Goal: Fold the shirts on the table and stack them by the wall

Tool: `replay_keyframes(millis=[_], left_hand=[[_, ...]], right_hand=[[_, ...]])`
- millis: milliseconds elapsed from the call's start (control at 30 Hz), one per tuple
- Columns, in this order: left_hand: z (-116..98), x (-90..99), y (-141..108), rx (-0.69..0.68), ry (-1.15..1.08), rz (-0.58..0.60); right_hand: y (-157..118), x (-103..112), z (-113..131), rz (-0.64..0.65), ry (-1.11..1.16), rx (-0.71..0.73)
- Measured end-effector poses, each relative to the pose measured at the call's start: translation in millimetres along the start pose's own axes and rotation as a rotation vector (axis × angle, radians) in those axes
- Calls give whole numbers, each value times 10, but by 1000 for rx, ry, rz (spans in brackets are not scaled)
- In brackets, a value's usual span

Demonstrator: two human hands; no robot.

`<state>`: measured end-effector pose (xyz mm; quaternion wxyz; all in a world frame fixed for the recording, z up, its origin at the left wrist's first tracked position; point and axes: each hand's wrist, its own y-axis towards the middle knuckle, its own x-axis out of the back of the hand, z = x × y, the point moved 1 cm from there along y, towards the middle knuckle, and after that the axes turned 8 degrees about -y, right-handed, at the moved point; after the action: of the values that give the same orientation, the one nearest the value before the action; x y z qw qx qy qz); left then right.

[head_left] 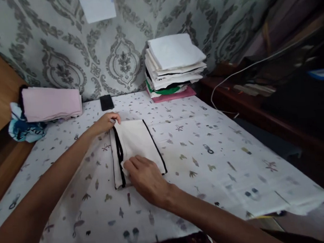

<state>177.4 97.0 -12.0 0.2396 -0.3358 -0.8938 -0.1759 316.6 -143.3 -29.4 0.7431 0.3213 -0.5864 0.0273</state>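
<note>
The left hand (107, 122) and right hand (148, 177) each pinch a folded white cloth (137, 138) on the worktop (213, 185). A fabric stack (175, 65) stands by the worktop's far edge.

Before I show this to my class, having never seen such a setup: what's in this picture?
There is no machine: a camera worn on someone's head looks forward and down at their two bare hands. Both hold a folded white cloth with black edging: the left hand at its far left corner, the right hand at its upper layer, nearer the wearer. Beneath is a white sheet with small printed motifs. Farther back are a tall stack of folded cloths, a flat black rectangular object and folded pale pink fabric.
</note>
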Motion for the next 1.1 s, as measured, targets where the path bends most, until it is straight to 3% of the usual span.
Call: replay_keyframes(millis=[133, 300, 400, 500, 600, 700, 767, 867, 933, 1033, 1100], left_hand=[[221, -43, -171, 32, 31, -61], [185, 12, -109, 3, 9, -91], [154, 61, -121, 66, -21, -38], [144, 78, -201, 154, -32, 26], [150, 99, -285, 180, -42, -4], [128, 120, -323, 193, -5, -19], [54, 105, -334, 179, 138, -46], [-149, -28, -392, 76, 475, -162], [-280, -213, -485, -9, 629, -175], [-344, -549, -675, -19, 717, -55], [-297, -731, -791, 60, 737, 13]], right_hand=[[-20, -106, 55, -7, -40, 39], [63, 1, 90, -77, 47, -40], [104, -18, 135, -83, 51, -54], [81, -124, 164, -57, -42, 41], [18, -199, 172, -22, -94, 102], [-21, -123, 175, 53, -68, 115], [-3, 9, 158, 126, 15, 126], [130, 215, 18, 177, 179, 62], [289, 271, -180, 116, 213, -50], [548, 132, -552, 59, 146, -154], [670, -84, -768, 165, 90, -126]])
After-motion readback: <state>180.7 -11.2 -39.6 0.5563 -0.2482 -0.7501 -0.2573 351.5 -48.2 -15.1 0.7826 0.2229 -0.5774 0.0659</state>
